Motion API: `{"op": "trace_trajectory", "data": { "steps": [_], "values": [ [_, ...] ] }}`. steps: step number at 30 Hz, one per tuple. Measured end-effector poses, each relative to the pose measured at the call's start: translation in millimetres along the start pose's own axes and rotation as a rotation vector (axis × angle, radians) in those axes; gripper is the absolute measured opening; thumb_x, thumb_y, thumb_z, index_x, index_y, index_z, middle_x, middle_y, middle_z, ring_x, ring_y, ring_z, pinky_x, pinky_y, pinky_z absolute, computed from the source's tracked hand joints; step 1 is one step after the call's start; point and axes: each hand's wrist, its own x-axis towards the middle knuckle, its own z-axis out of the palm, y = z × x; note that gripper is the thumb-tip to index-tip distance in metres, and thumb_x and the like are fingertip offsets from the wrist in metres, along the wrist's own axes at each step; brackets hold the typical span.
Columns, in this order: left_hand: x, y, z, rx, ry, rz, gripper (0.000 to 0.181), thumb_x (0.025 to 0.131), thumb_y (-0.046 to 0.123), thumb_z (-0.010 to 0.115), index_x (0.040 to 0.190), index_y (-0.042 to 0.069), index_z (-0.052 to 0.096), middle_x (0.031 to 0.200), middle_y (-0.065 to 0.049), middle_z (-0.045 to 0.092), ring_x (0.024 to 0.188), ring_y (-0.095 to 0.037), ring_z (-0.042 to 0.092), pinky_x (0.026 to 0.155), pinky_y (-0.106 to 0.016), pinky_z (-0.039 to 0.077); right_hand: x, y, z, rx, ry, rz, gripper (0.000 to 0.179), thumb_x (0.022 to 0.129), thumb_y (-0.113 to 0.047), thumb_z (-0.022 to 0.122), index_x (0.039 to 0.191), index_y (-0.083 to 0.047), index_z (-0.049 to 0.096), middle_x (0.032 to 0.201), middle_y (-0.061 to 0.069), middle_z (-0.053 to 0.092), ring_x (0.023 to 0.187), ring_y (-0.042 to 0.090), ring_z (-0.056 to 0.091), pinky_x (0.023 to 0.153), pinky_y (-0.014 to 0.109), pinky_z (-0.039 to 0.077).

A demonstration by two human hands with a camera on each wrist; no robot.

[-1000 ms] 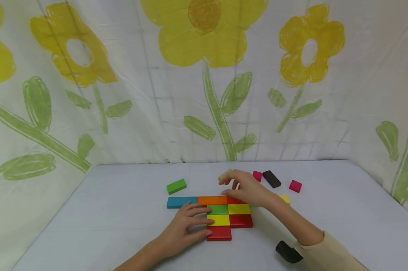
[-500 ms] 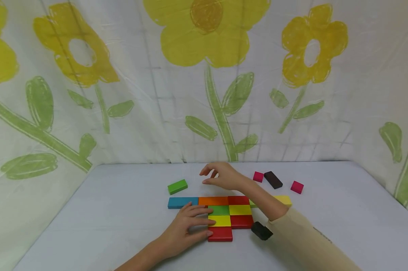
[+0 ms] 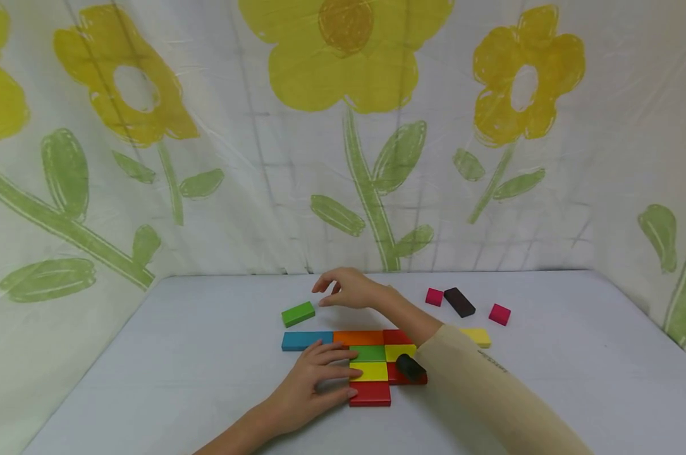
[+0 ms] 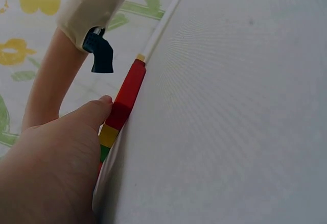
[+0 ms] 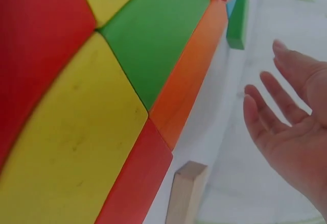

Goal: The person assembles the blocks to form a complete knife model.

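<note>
A flat layout of joined coloured blocks lies mid-table in the head view, with a blue block (image 3: 306,341), an orange block (image 3: 358,338), a green block (image 3: 368,353), a yellow block (image 3: 370,371) and a red block (image 3: 370,394) among them. My left hand (image 3: 311,385) rests its spread fingers along the left side of this layout. Above the table behind the layout, my right hand (image 3: 351,289) holds nothing; its fingers are loosely bent. Close to its fingertips lies a loose green block (image 3: 298,314). A plain wooden block (image 5: 186,196) shows in the right wrist view.
Loose blocks lie at the back right: two pink cubes (image 3: 434,297) and a dark brown block (image 3: 459,302). A pale yellow block (image 3: 476,337) shows beyond my right sleeve (image 3: 479,379). A black device (image 3: 409,366) at that sleeve hangs over the layout. A flowered curtain (image 3: 251,208) stands behind the table.
My right hand has moved left, from beside the plain wooden block at the back to beside the loose green block. My left hand has stayed in place.
</note>
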Motion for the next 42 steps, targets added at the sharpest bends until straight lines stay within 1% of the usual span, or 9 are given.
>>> {"op": "trace_trajectory", "data": {
  "steps": [5,11,15,19,23,29,35,38,42],
  "values": [
    [0.0,-0.4,0.9,0.023,0.021,0.026,0.027,0.101,0.038,0.073,0.125,0.029,0.079,0.143,0.009,0.066,0.145,-0.027,0.050,0.118,-0.077,0.024,12.3,4,6,0.046,-0.048,0.023,0.030,0.101,-0.012,0.072,0.129,0.000,0.071,0.131,0.018,0.069,0.109,0.028,0.069,0.093,0.026,0.057],
    [0.1,-0.8,1.1,0.018,0.021,0.026,0.026,0.101,0.037,0.072,0.125,0.029,0.079,0.143,0.010,0.066,0.143,-0.025,0.051,0.117,-0.077,0.025,26.7,8,19,0.049,-0.091,-0.002,0.030,0.098,-0.009,0.075,0.128,-0.002,0.073,0.130,0.012,0.071,0.124,0.028,0.063,0.099,0.025,0.055],
    [-0.2,-1.0,1.0,0.021,0.028,0.034,0.025,0.101,0.035,0.073,0.124,0.028,0.079,0.143,0.009,0.066,0.144,-0.026,0.051,0.117,-0.077,0.025,31.6,6,26,0.040,-0.097,0.031,0.029,0.097,-0.009,0.076,0.126,-0.005,0.075,0.129,0.008,0.072,0.127,0.025,0.061,0.102,0.025,0.053],
    [-0.2,-0.9,0.8,0.018,0.021,0.026,0.026,0.101,0.036,0.072,0.124,0.028,0.079,0.144,0.009,0.066,0.145,-0.026,0.050,0.118,-0.076,0.024,31.3,2,28,0.024,-0.089,0.055,0.028,0.097,-0.008,0.077,0.124,-0.005,0.076,0.126,0.009,0.073,0.124,0.024,0.062,0.102,0.026,0.053],
    [-0.1,-0.2,0.4,0.007,0.010,0.010,0.026,0.102,0.038,0.071,0.125,0.029,0.079,0.144,0.010,0.065,0.145,-0.026,0.050,0.119,-0.076,0.023,27.2,2,24,-0.009,-0.070,0.080,0.027,0.096,-0.009,0.078,0.122,-0.005,0.076,0.122,0.009,0.073,0.120,0.024,0.063,0.100,0.026,0.054],
    [0.3,1.0,0.1,0.014,0.005,0.001,0.027,0.101,0.040,0.071,0.125,0.029,0.079,0.144,0.010,0.065,0.145,-0.025,0.050,0.119,-0.076,0.022,21.4,13,17,-0.037,-0.038,0.150,0.025,0.095,-0.011,0.079,0.120,-0.008,0.076,0.120,0.007,0.071,0.115,0.024,0.064,0.097,0.029,0.055],
    [0.2,1.3,0.0,0.013,-0.004,-0.014,0.028,0.101,0.042,0.071,0.125,0.030,0.079,0.144,0.011,0.065,0.145,-0.025,0.050,0.120,-0.075,0.022,16.5,21,10,-0.005,-0.030,0.232,0.027,0.095,-0.013,0.080,0.122,-0.010,0.076,0.123,0.008,0.070,0.113,0.024,0.065,0.094,0.031,0.056],
    [-0.1,1.2,0.1,0.012,-0.002,-0.014,0.028,0.101,0.042,0.071,0.125,0.030,0.079,0.144,0.011,0.065,0.145,-0.026,0.050,0.120,-0.075,0.022,15.9,22,9,0.004,-0.030,0.217,0.031,0.094,-0.013,0.081,0.124,-0.008,0.075,0.124,0.010,0.071,0.112,0.024,0.065,0.092,0.029,0.057],
    [-0.1,1.5,0.4,0.018,0.010,0.005,0.027,0.101,0.039,0.071,0.125,0.029,0.079,0.144,0.010,0.065,0.145,-0.026,0.050,0.119,-0.076,0.023,18.5,22,12,-0.002,-0.035,0.144,0.036,0.093,-0.013,0.082,0.126,-0.004,0.074,0.124,0.012,0.072,0.111,0.025,0.065,0.089,0.025,0.056]
  ]
}}
